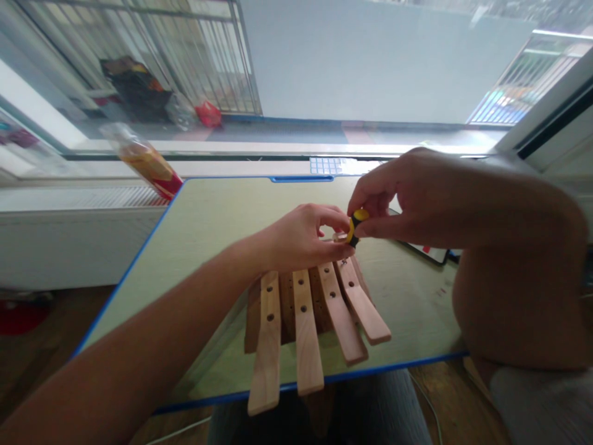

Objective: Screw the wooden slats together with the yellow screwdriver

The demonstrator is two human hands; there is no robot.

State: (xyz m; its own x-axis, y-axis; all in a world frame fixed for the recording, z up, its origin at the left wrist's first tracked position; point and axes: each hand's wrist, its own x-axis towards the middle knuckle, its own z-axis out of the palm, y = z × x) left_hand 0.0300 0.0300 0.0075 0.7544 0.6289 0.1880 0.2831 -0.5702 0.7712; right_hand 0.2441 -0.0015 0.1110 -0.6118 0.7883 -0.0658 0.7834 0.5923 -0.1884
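A stubby yellow-and-black screwdriver stands over the far end of the rightmost wooden slat. My right hand pinches its handle from above, between thumb and fingertips. Around the lower part of the same tool, my left hand closes its thumb and index finger. The screwdriver's tip is hidden by these fingers. Several pale slats, each with dark screw holes, lie across a brown wooden base; their near ends reach toward or past the table's front edge. Part of the base is hidden under my left hand.
The pale table top has a blue rim. A phone or tablet lies beyond my right forearm. A bottle with a red label leans by the window at the left. A gridded sheet lies on the sill.
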